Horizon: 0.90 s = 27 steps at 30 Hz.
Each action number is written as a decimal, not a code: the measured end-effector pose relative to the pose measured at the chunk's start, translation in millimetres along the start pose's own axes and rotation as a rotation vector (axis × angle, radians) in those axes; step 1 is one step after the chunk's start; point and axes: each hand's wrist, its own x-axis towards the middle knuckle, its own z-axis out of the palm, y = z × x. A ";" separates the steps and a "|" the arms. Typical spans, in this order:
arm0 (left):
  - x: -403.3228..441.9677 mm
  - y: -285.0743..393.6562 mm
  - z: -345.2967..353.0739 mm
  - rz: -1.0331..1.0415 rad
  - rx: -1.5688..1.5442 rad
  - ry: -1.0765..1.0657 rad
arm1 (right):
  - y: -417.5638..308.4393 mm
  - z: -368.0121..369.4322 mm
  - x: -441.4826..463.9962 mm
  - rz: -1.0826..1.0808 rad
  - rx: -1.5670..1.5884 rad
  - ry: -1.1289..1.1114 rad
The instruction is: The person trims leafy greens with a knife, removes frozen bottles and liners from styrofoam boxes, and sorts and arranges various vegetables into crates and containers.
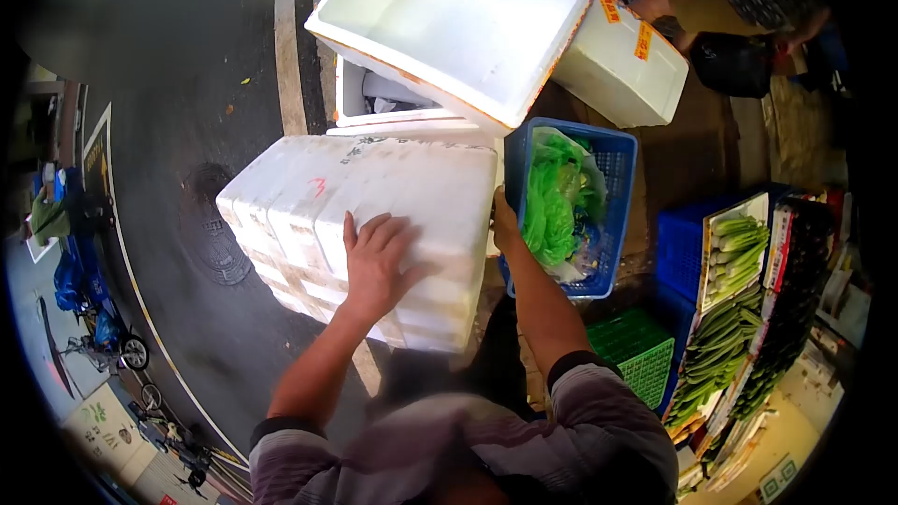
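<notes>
In front of me a large white styrofoam box (412, 189) shows its scuffed outer faces, with red and dark markings on top. My left hand (376, 266) lies on its upper face, fingers spread and slightly blurred. At the box's right edge, my right hand (505, 222) grips the side; some of its fingers are hidden. Behind it, an open white styrofoam box (449, 23) rests tilted above another styrofoam box (351, 93) with something grey inside. A blue plastic crate (629, 201) holding green plastic bags (554, 201) stands beside my right hand.
Another styrofoam box (613, 65) with orange labels lies at the upper right. Green vegetables (720, 346) and a green crate (641, 351) are on the right. To the left runs a road (168, 131) with a manhole cover (220, 234) and parked bikes (131, 353).
</notes>
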 end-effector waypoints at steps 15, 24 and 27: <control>18.7 146.9 -91.4 0.192 0.111 0.195 | -76.3 -2.7 -104.7 -0.241 0.215 -0.313; 7.5 249.2 -101.5 0.394 0.204 0.258 | -151.5 -61.7 -206.5 -0.312 0.136 -0.055; 7.3 289.7 -108.4 0.478 0.183 0.240 | -159.8 -90.5 -228.4 -0.329 0.117 -0.031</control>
